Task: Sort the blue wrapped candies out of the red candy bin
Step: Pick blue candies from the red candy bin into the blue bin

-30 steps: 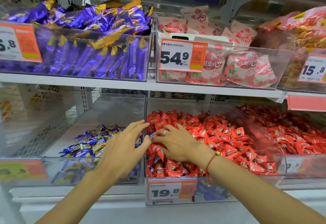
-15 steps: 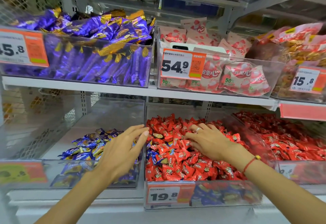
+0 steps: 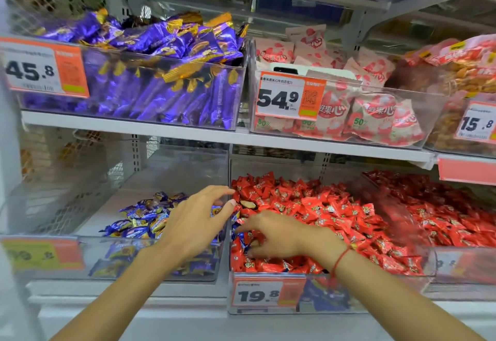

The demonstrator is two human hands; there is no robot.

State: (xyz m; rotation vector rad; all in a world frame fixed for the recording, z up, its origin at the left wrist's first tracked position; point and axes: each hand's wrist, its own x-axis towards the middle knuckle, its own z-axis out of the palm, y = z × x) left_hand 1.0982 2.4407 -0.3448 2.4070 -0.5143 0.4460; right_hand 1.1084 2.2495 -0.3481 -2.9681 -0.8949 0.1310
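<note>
The clear red candy bin (image 3: 357,291) with a 19.8 price tag holds a heap of red wrapped candies (image 3: 322,211). A few blue wrapped candies (image 3: 242,241) lie at its left edge, next to the divider. My right hand (image 3: 279,236) reaches into that corner, fingers spread and pointing left, fingertips touching the blue candies. My left hand (image 3: 196,225) hovers with relaxed fingers over the neighbouring clear bin (image 3: 91,254), which holds a pile of blue wrapped candies (image 3: 139,222). I cannot see anything held in it.
A second bin of red candies (image 3: 456,219) stands to the right. The white shelf (image 3: 134,125) above carries a bin of purple bars (image 3: 161,90) and a bin of pink packs (image 3: 375,117). A brown piece (image 3: 247,203) lies among the red candies.
My right hand has drawn back from the middle of the red heap to the bin's front left corner, onto the blue candies. My left hand stayed over the blue bin.
</note>
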